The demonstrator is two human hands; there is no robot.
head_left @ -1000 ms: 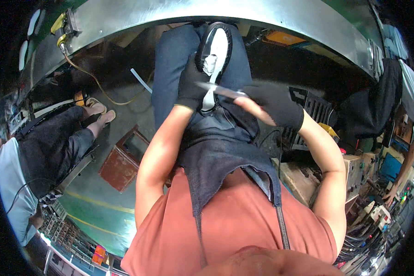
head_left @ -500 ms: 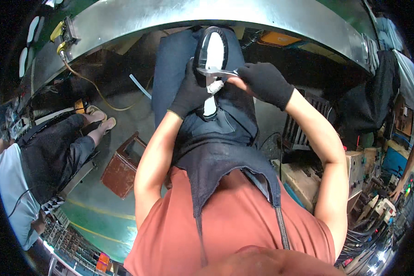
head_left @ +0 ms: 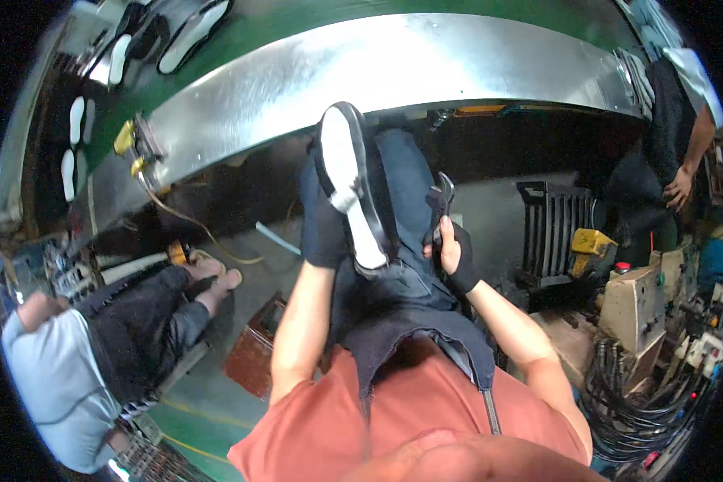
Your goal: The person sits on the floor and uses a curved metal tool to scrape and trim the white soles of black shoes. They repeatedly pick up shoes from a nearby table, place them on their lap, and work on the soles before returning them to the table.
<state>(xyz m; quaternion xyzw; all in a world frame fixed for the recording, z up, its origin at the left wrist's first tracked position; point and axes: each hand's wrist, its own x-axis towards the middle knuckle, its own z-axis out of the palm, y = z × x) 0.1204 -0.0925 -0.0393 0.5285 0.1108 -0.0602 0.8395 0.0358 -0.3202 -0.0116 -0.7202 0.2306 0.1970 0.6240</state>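
Shoe is held up over the lap, sole turned toward the camera, its white sole rimmed in black and its toe pointing up toward a long metal table edge. Left hand, in a black glove, is clenched around the shoe's left side near the heel. Right hand, also gloved in black, is closed around the handle of dark pliers, held just right of the shoe with the head pointing up. A dark apron is seen over an orange shirt. More soles lie on the green tabletop at upper left. Another person is seated at lower left, and a third stands at upper right.
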